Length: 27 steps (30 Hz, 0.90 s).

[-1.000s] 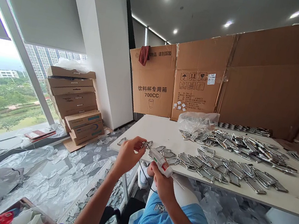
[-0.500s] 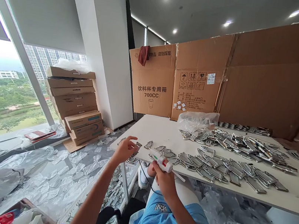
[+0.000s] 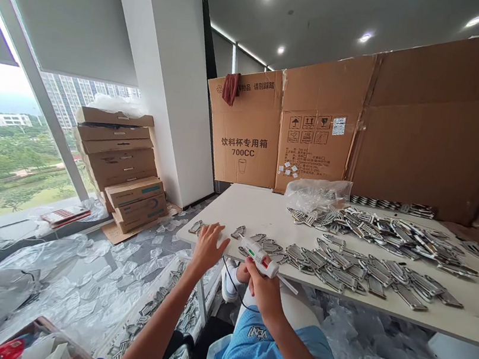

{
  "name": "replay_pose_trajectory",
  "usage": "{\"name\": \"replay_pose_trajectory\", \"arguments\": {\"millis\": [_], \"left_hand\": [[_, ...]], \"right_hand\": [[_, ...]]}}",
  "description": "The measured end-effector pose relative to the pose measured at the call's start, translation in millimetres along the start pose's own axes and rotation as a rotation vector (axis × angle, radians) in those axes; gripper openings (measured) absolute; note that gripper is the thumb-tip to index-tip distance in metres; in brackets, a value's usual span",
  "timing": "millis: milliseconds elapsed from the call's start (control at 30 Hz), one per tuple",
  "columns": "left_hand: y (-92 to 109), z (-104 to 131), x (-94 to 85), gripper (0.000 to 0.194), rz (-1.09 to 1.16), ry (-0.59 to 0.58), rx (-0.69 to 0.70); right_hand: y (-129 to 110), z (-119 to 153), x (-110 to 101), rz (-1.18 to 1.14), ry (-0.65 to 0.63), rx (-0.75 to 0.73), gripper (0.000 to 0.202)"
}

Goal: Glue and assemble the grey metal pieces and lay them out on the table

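In my right hand [image 3: 265, 285] is a white hot glue gun [image 3: 259, 254] with red and green parts. Its nozzle points forward and left over the table edge, and a glue stick juts from the back. My left hand [image 3: 209, 247] is over the table's front left corner, palm down with fingers apart, and I see nothing held in it. A small grey metal-looking piece [image 3: 197, 227] lies just left of that hand. Another piece [image 3: 238, 231] lies between the hand and the glue gun nozzle. More of these flat, slotted pieces [image 3: 343, 266] are spread to the right.
A white table [image 3: 244, 207] carries a larger heap of pieces [image 3: 393, 235] and a plastic bag [image 3: 316, 192]. Cardboard sheets [image 3: 320, 119] stand behind it. Below left is a crate of pieces [image 3: 141, 324]. Plastic wrap [image 3: 95, 269] covers the floor. A black cord [image 3: 234, 277] hangs near my leg.
My left hand has moved slightly right, and its fingers have spread; the grey piece pinched in them before no longer shows there. My right hand with the glue gun has barely moved.
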<state>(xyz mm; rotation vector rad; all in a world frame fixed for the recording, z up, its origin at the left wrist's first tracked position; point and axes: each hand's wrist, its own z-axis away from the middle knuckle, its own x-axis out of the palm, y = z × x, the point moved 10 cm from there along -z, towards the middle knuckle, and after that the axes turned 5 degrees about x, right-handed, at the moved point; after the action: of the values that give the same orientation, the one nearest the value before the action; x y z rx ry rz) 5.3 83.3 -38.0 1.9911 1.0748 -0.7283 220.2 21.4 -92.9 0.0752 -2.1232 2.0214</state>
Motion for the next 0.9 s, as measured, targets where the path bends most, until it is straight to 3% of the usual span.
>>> {"name": "replay_pose_trajectory", "arguments": {"millis": [133, 233, 500, 633, 800, 900], "left_hand": [[32, 3, 11.2, 0.034, -0.011, -0.117, 0.185], [39, 4, 9.8, 0.034, -0.05, -0.123, 0.205], [29, 1, -2.2, 0.018, -0.181, -0.017, 0.055], [29, 2, -4.9, 0.011, -0.175, -0.024, 0.012], [27, 1, -8.3, 0.024, -0.116, -0.039, -0.059], [19, 1, -6.6, 0.011, -0.043, -0.064, -0.129]], "right_hand": [[6, 1, 6, -0.076, -0.064, 0.086, 0.045], [2, 3, 5, -0.084, -0.057, 0.088, 0.047], [-3, 6, 5, -0.052, -0.049, 0.083, 0.046], [-1, 6, 5, -0.043, -0.055, 0.078, 0.044], [3, 4, 6, -0.038, -0.07, 0.057, 0.039], [0, 4, 5, 0.01, -0.052, 0.004, 0.038]]}}
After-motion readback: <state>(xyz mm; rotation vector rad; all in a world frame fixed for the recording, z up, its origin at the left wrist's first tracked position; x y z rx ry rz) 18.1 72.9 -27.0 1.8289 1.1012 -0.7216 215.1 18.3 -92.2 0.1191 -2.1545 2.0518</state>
